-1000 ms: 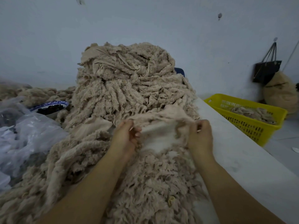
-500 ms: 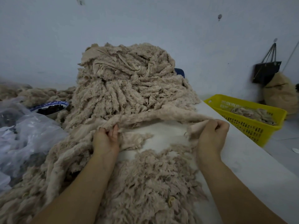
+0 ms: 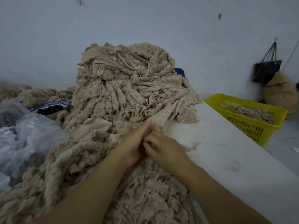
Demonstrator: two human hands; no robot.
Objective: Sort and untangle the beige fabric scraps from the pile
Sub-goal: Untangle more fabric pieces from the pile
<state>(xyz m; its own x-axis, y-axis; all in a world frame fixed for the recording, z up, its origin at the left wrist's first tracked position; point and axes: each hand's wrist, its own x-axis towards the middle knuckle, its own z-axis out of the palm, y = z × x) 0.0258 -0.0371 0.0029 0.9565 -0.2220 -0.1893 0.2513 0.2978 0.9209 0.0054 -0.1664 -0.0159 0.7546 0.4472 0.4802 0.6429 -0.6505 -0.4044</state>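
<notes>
A tall pile of beige fabric scraps (image 3: 127, 88) rises at the middle of the white table (image 3: 226, 151). More scraps (image 3: 145, 191) lie spread under my forearms. My left hand (image 3: 135, 143) and my right hand (image 3: 164, 147) meet in front of the pile. Between them they hold one beige strip (image 3: 168, 112) that runs up and right onto the pile's foot. My right hand's fingers curl and pinch its gathered end. My left hand's fingers lie long against the strip, and how the thumb grips is hidden.
A yellow plastic basket (image 3: 252, 125) with a few scraps stands off the table's right edge. Clear plastic bags (image 3: 24, 136) and a bowl of dark pieces (image 3: 50, 109) lie at the left. A dark bag (image 3: 267, 70) hangs on the wall above a stuffed sack (image 3: 279, 94).
My hands held the strip stretched wide apart; now they have come together at the middle, bringing its two ends side by side. The strip no longer spans the table.
</notes>
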